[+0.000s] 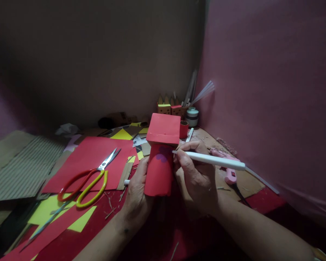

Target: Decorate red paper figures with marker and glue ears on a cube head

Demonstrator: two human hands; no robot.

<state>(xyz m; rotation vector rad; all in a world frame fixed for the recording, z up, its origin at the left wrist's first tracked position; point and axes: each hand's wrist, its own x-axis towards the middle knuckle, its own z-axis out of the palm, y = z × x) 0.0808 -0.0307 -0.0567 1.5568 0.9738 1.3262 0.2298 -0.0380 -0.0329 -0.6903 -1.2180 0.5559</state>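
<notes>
A red paper tube (158,179) with a square red top (163,127) is upright in the middle, leaning a little. My left hand (136,190) is closed around its left side. On the tube, just under the top, is a purple flower drawing (161,154). My right hand (197,175) pinches a white marker (217,160), whose tip is at or very near the flower's right edge. A short white piece (126,182) shows beside my left fingers; whether they hold it I cannot tell.
Scissors (103,166) with red and yellow handles lie on a red sheet (89,152). Corrugated cardboard (24,166) and a pencil (45,224) are on the left. A pink glue gun (230,175) lies right, near the pink wall. Jars and small cardboard boxes (164,108) stand behind.
</notes>
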